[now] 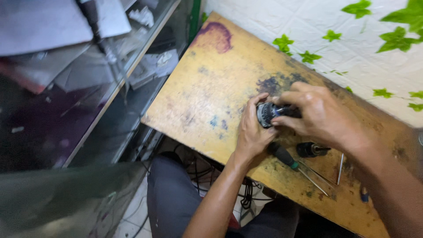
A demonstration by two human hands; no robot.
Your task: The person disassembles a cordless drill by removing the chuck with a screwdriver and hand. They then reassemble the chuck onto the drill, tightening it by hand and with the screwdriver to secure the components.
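Hands (pixel 282 121) | both grip small gear part (pixel 266 113) (over stained board (pixel 198 97))

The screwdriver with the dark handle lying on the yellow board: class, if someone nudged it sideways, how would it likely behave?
The screwdriver would probably roll, since its handle looks rounded and the wooden board is flat. Its thin metal shaft seems stiff, so it should move as one piece. It lies just below the left hand, so it could bump it.

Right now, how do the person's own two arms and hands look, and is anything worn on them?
Both arms are bare from the hands up to where the picture ends: no sleeves, gloves, watch or rings can be seen. The left hand and right hand show short nails. The right forearm is blurred near the frame's edge. Dark grey trousers cover the legs.
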